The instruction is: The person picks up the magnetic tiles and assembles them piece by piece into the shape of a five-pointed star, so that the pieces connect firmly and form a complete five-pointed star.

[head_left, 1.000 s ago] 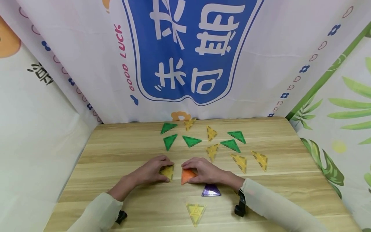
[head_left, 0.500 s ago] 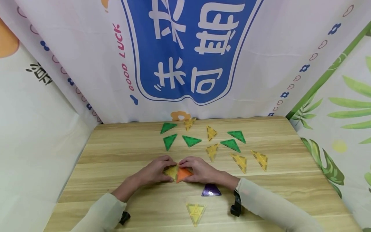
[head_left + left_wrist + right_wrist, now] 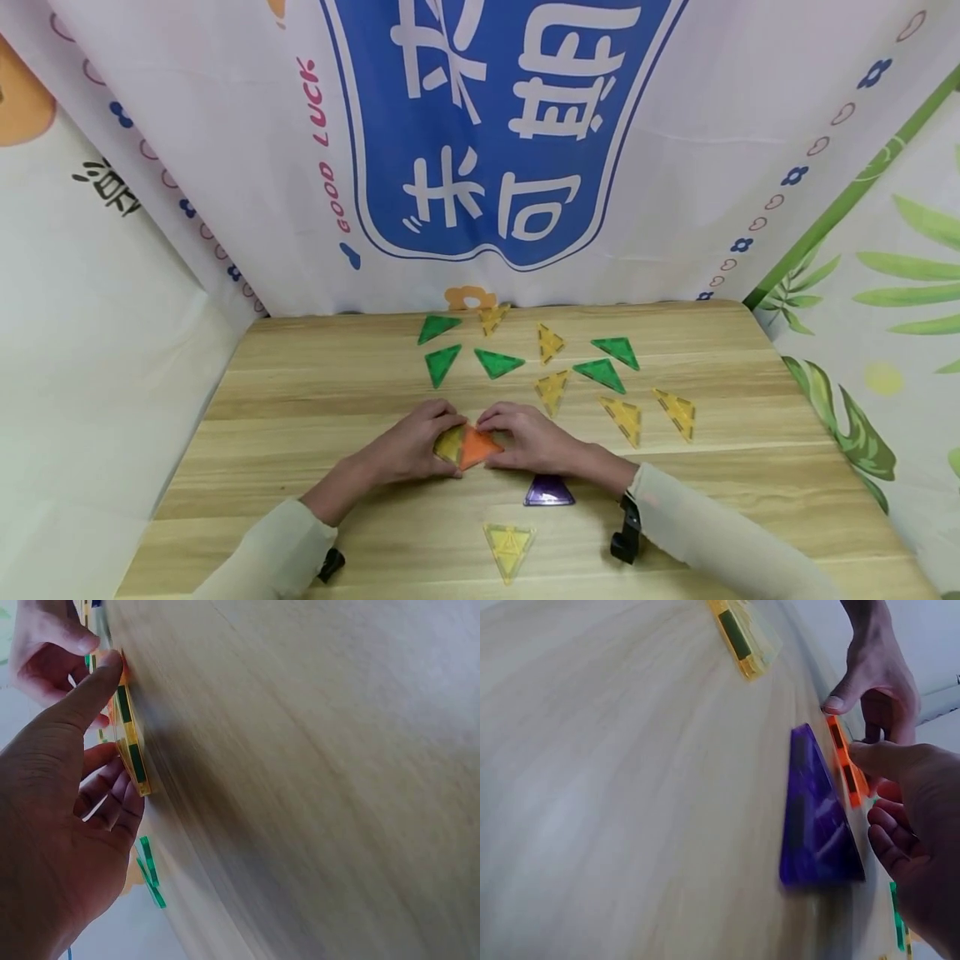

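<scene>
My left hand (image 3: 411,443) pinches a yellow triangular magnetic tile (image 3: 448,445) between thumb and fingers. Opposite it, my right hand (image 3: 529,439) grips an orange triangular magnetic tile (image 3: 478,448) by its edges. The two tiles meet side against side in the middle of the table, low over the wood. In the left wrist view the yellow tile (image 3: 135,754) shows its dark edge magnets, fingers behind it. A purple triangular tile (image 3: 817,817) lies just below the right hand, beside the orange tile in the right wrist view. Fingers partly cover both held tiles.
Several green triangle tiles (image 3: 498,363) and amber ones (image 3: 551,392) lie scattered toward the back and right of the wooden table (image 3: 300,367). A pale yellow triangle tile (image 3: 509,550) lies nearer the front edge. A printed cloth (image 3: 652,208) hangs behind the table.
My hands have come together from a small gap, bringing the yellow and orange tiles edge to edge. Over the last half second they have shifted only slightly. The loose tiles have stayed put.
</scene>
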Action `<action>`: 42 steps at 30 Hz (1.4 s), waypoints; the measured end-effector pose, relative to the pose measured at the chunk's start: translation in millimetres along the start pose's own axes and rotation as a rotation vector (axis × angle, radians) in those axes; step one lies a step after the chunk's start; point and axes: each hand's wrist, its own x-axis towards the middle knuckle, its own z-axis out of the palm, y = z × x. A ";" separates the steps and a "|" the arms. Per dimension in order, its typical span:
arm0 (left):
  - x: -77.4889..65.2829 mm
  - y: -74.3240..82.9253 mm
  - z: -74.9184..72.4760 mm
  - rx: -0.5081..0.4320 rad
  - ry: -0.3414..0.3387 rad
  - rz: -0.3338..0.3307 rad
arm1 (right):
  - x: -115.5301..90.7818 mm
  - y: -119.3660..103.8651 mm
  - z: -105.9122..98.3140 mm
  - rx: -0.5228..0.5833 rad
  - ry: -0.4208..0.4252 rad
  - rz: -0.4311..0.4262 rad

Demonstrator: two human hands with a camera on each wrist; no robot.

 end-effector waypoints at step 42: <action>3.7 -6.2 -1.9 -0.030 0.002 0.084 | -99.7 8.1 -31.8 -0.074 -0.059 -0.014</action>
